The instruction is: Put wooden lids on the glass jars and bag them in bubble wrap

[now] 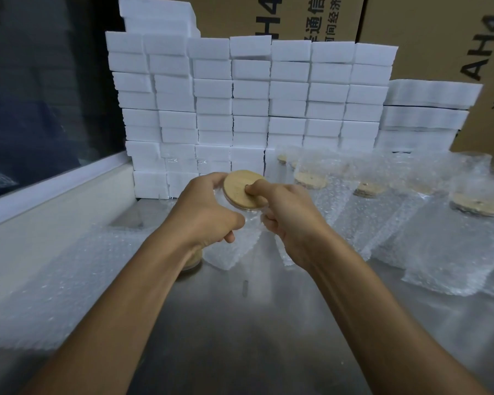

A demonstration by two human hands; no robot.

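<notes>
I see a round wooden lid (243, 189) capping a bubble-wrapped jar (234, 238); my left hand (203, 212) grips the jar, right hand (288, 215) pinches the lid.

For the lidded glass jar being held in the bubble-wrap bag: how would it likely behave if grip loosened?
The glass jar with its round wooden lid probably slips easily: the clear bubble-wrap bag looks smooth and floppy, sagging below the left hand and right hand. Being round, it would likely roll on the steel table. Glass, so probably fragile.

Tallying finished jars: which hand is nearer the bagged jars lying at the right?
Right. The right hand is beside the nearest bagged jar; the left hand is farther left.
</notes>
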